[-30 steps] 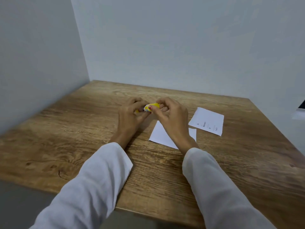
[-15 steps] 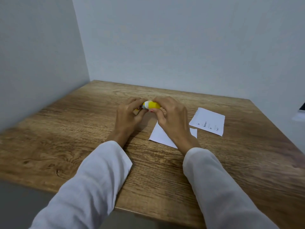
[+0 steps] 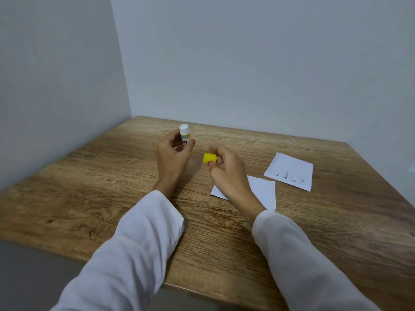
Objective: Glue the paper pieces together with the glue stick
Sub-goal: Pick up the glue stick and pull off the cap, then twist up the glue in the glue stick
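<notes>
My left hand (image 3: 171,158) holds the white glue stick (image 3: 184,134) upright above the table, its open white tip pointing up. My right hand (image 3: 226,173) pinches the yellow cap (image 3: 209,158), held apart from the stick and to its right. A plain white paper piece (image 3: 262,190) lies on the table, partly hidden under my right wrist. A second white paper piece with small printed text (image 3: 289,170) lies farther right, separate from the first.
The wooden table (image 3: 89,187) sits in a corner, with grey walls at the left and back. Its front edge runs below my white sleeves. A dark object shows at the far right edge of view.
Both hands were together on the capped glue stick. Now the cap is off: my left hand lifted the stick up and left, my right hand drew the cap away to the right.
</notes>
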